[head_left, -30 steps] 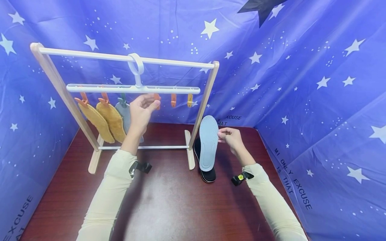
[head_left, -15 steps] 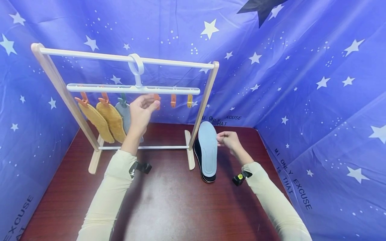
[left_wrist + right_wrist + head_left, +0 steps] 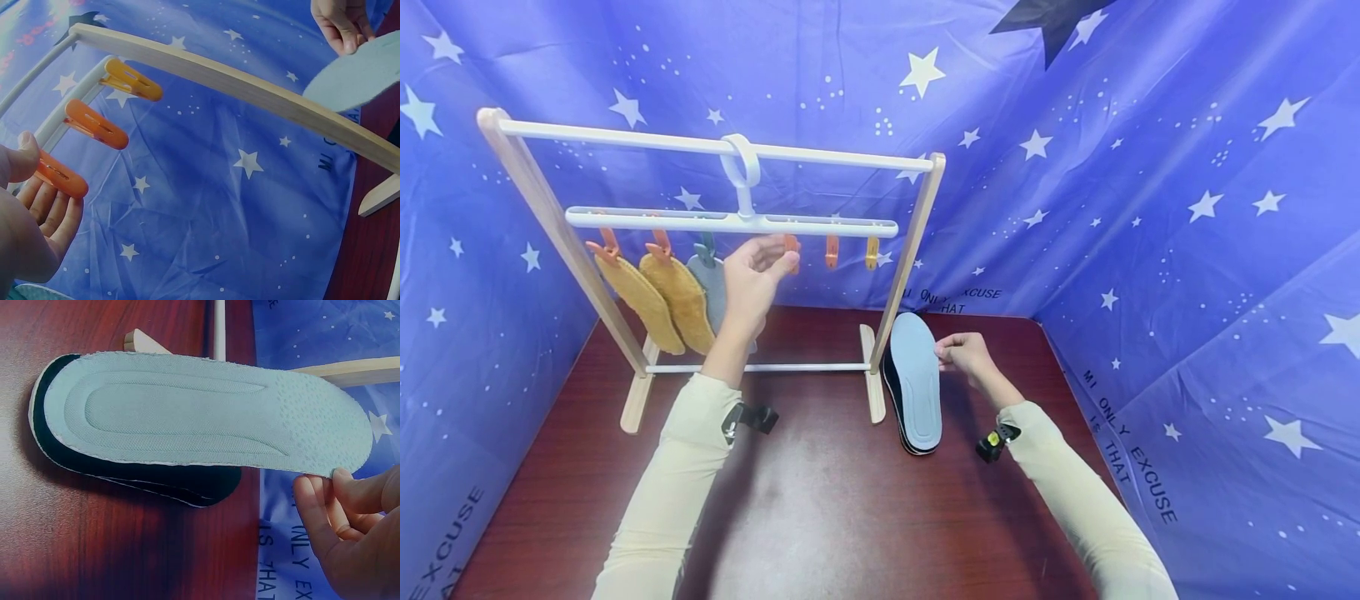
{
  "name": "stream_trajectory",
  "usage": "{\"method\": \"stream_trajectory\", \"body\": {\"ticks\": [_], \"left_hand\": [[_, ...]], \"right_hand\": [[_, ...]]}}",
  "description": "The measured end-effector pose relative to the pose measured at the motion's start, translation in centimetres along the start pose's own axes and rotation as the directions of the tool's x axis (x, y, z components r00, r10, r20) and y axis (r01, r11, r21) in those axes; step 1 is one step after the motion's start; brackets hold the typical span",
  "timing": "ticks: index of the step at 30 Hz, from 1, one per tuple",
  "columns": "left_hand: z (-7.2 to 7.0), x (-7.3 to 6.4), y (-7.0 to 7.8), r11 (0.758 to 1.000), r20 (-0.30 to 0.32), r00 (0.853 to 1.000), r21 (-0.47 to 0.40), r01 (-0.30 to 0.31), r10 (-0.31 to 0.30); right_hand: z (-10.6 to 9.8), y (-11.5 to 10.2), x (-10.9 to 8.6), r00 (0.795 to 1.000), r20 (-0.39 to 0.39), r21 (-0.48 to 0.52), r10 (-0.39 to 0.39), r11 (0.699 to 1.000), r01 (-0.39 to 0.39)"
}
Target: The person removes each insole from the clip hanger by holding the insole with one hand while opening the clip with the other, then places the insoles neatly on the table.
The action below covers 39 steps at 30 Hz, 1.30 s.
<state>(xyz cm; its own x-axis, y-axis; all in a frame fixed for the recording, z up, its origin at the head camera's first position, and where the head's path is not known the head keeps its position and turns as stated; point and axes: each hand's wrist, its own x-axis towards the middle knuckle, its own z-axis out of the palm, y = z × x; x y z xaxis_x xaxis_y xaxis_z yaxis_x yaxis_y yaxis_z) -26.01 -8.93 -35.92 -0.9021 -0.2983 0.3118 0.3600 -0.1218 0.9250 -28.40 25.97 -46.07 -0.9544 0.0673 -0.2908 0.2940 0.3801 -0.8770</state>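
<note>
My left hand (image 3: 752, 279) grips an orange clip (image 3: 62, 177) on the white hanger bar (image 3: 805, 226), thumb on one side and fingers on the other. Farther right along the bar hang a second orange clip (image 3: 832, 251) and a yellow clip (image 3: 872, 252). Between thumb and fingers, my right hand (image 3: 967, 356) pinches the edge of a light blue insole (image 3: 187, 412) near its toe end. The insole slants over black insoles (image 3: 187, 482) on the table, its heel end low over them and its toe end raised.
Two yellow insoles (image 3: 638, 304) (image 3: 679, 296) and a grey insole (image 3: 706, 279) hang from clips on the left half of the hanger. A wooden-sided rack (image 3: 914, 258) carries the hanger on its top rod. Starry blue cloth (image 3: 1120, 192) surrounds the dark red table (image 3: 820, 508).
My right hand has lowered the light blue insole toward the black insoles, moving slightly left and down. The left hand keeps its grip on the orange clip.
</note>
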Motion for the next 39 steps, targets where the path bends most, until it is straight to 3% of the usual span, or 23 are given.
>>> {"method": "stream_trajectory", "body": {"ticks": [23,39], "left_hand": [[0.0,0.1,-0.3,1.000,0.012,1.000,-0.026,-0.001,0.002],[-0.1,0.2,-0.3,1.000,0.017,1.000,-0.025,0.007,-0.006]], "right_hand": [[0.9,1.6,1.2,1.000,-0.001,-0.012,0.010,1.000,-0.010],[1.6,2.6,1.8,1.000,-0.024,-0.105,0.008,0.994,-0.010]]}}
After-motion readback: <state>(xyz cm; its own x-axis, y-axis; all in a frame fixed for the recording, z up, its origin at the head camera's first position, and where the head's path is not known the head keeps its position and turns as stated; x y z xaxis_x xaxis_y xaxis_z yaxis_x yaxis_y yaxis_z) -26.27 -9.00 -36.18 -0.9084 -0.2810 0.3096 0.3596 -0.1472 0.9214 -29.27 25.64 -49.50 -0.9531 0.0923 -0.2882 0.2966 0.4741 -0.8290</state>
